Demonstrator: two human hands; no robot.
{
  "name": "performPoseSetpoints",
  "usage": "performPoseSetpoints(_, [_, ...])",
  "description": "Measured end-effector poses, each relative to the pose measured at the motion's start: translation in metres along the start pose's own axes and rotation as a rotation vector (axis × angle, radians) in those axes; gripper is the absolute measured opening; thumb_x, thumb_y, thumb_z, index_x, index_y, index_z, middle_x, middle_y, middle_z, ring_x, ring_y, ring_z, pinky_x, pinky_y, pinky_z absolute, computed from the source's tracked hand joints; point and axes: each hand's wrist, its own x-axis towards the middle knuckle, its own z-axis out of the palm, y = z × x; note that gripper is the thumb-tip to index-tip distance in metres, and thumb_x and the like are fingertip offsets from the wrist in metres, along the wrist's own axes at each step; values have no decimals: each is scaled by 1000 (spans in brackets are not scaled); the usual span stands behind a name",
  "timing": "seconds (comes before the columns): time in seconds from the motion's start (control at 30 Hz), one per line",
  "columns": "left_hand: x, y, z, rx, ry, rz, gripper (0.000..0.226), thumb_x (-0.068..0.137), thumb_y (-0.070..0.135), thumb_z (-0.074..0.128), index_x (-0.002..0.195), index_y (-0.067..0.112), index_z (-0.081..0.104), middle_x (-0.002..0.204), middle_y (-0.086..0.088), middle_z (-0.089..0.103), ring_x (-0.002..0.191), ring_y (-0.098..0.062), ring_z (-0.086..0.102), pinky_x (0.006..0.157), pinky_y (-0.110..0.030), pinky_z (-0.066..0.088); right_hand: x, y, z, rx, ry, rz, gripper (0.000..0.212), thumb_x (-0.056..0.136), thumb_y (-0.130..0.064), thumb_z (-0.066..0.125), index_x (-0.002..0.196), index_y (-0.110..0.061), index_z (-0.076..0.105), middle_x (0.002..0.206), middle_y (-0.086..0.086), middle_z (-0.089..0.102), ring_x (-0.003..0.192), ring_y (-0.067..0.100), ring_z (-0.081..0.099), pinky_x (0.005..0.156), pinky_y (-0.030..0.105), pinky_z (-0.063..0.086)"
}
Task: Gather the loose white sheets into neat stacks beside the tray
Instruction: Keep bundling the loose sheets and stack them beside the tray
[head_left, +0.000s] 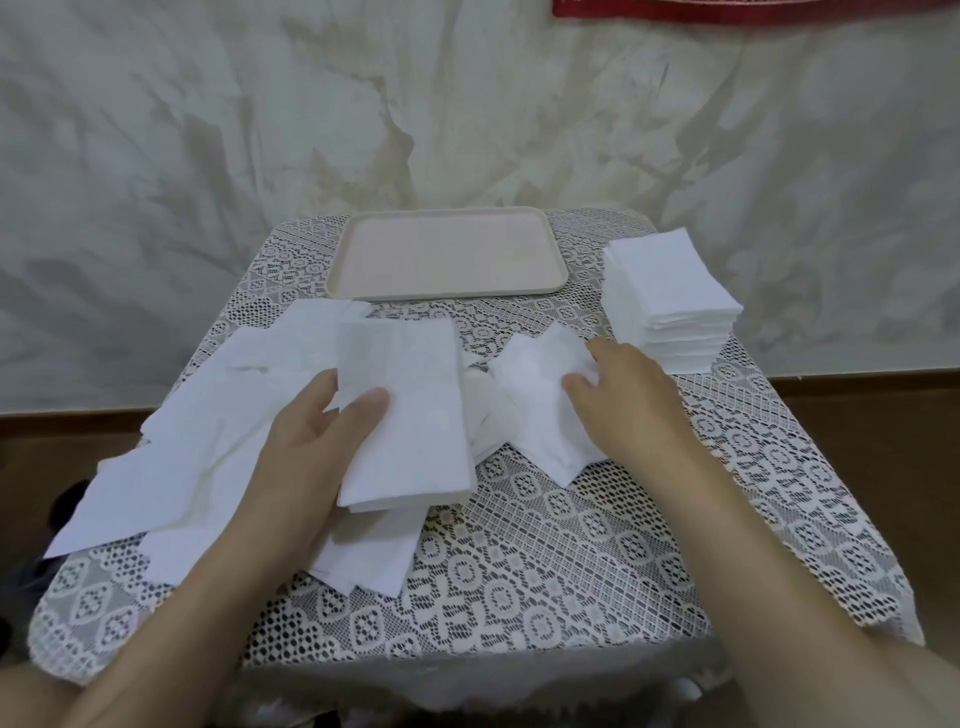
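Loose white sheets (171, 483) lie overlapping and askew across the lower left and middle left of the frame. They rest on a lace tablecloth (545, 571) whose pattern fills the foreground, and some corners hang past the table's left edge. Both bare forearms come in from the bottom edge.

The left hand (311, 436), left of centre, holds a squared-up bundle (405, 410) of sheets over the loose ones. Its thumb (371, 402) lies flat on the top sheet and one finger shows beside the bundle's left edge. The other fingers go under the paper, out of sight.

Just right of that bundle, at centre frame, lie rumpled sheets (535, 410), creased and folded over one another. The right hand (628, 400) rests on their right side with fingers bent. The thumb tip (574, 385) and the curled forefinger above it pinch a fold of the paper; the remaining fingers are hidden behind the hand.

Farther back, at the right of the frame, a neat stack (670, 296) of white sheets stands many layers deep near the table's right edge, apart from the right hand. To its left, at upper centre, sits the pale pink tray (447, 254), rectangular with rounded corners, close to the stack but not touching it. Behind the table hangs a creased off-white draped cloth (208, 130), and a red strip (753, 9) runs along the top right edge.
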Motion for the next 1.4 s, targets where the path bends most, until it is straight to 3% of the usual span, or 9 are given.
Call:
performPoseSetpoints(0.23, [0, 1, 1, -16, -20, 11, 26, 87, 47, 66, 110, 39, 75, 103, -10, 80, 91, -35, 77, 84, -55, 58, -1, 0, -3, 48, -41, 30, 22, 101, -23, 54, 116, -8, 58, 108, 9, 63, 90, 28, 48, 72, 37, 37])
performPoseSetpoints(0.43, [-1, 2, 2, -31, -12, 5, 25, 88, 45, 70, 111, 38, 75, 103, -12, 79, 93, -38, 76, 84, -57, 57, -8, 2, -6, 77, -82, -17, 16, 100, -28, 56, 106, -13, 59, 103, 6, 63, 93, 28, 57, 73, 36, 44])
performPoseSetpoints(0.63, [-2, 2, 3, -16, -6, 2, 26, 89, 47, 75, 114, 37, 74, 103, -10, 80, 91, -34, 77, 82, -55, 58, -12, 1, -10, 161, -90, -1, 20, 100, -25, 55, 117, -16, 62, 109, 2, 66, 98, 27, 60, 86, 40, 51])
performPoseSetpoints(0.83, [-1, 1, 2, 3, -8, 4, 24, 88, 48, 75, 111, 39, 75, 101, -9, 80, 86, -29, 78, 81, -54, 58, -12, 2, -7, 172, -67, 15, 24, 100, -26, 56, 122, -16, 59, 110, 6, 66, 98, 31, 60, 85, 41, 51])
performPoseSetpoints(0.97, [-3, 4, 3, -4, -17, 5, 27, 84, 49, 66, 108, 39, 75, 100, -8, 80, 86, -28, 77, 80, -52, 58, -12, 6, -6, 228, -6, 7, 18, 100, -25, 59, 115, -14, 60, 103, 6, 67, 94, 31, 61, 80, 41, 51])
performPoseSetpoints(1.1, [-6, 7, 4, -31, -23, -33, 29, 83, 48, 68, 107, 33, 73, 94, -7, 78, 81, -25, 74, 69, -44, 56, -15, 10, -14, 429, 30, 62, 35, 96, -23, 67, 129, -22, 57, 111, -5, 67, 101, 22, 62, 86, 40, 51])
performPoseSetpoints(1.2, [-8, 6, 5, -43, -5, -28, 17, 97, 39, 68, 111, 29, 71, 97, -5, 78, 83, -23, 75, 75, -46, 55, -20, 13, -14, 487, -20, 97, 8, 95, -22, 67, 103, -20, 66, 97, -7, 72, 96, 25, 67, 79, 41, 53])
performPoseSetpoints(1.3, [-10, 5, 5, -42, 7, -35, 21, 102, 36, 66, 121, 29, 68, 106, -5, 79, 93, -28, 76, 83, -52, 57, -26, 6, -17, 682, -14, 124, 13, 94, -21, 68, 94, -8, 74, 93, 9, 76, 95, 37, 71, 84, 57, 57])
performPoseSetpoints(1.4, [-10, 5, 5, -35, 6, -35, 22, 104, 34, 60, 124, 28, 66, 105, -5, 79, 96, -31, 77, 85, -54, 58, -29, -6, -28, 1037, -33, 177, 9, 94, -12, 71, 89, -11, 78, 97, 14, 79, 93, 34, 75, 86, 58, 58])
